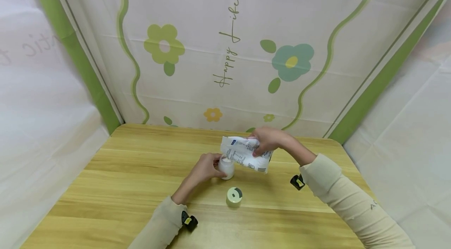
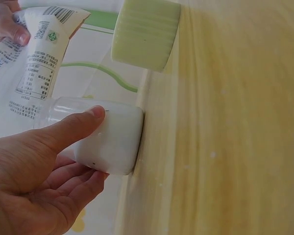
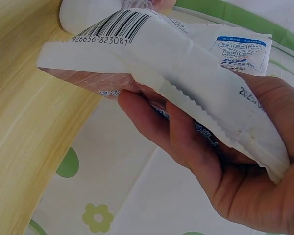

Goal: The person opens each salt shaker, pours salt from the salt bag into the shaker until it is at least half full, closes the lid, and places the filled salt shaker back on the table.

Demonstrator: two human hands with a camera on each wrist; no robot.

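Head view, left hand gripping a white-filled jar on the surface, right hand holding a printed bag tilted at its mouth from the right, pale green cap nearer.

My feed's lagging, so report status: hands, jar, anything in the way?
Left hand gripping jar, upright on table. Right hand holding packet at jar's mouth. Pale green cap standing apart, no obstruction seen.

The right hand grips a white, barcoded bag; left of it is a partly hidden white jar; beyond the wooden tabletop hangs flowered cloth.
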